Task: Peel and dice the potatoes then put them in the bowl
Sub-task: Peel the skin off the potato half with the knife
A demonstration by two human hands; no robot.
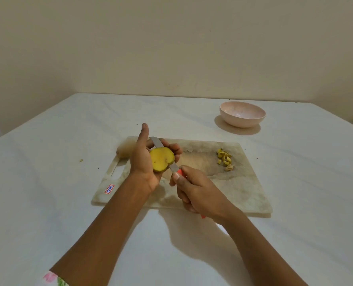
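White table [47, 182]: potato [162, 158] (knife [174, 167] behind)

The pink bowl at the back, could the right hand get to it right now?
Probably yes. The bowl sits beyond the cutting board, with only low diced pieces between, but the right hand grips the knife.

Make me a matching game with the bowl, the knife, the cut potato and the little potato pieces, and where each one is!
Things:
1. bowl
2. knife
3. cut potato
4. diced pieces

Places:
A. on the right part of the cutting board
B. held in the left hand
C. held in the right hand
D. on the table, beyond the board

Pairs: 1-D, 2-C, 3-B, 4-A
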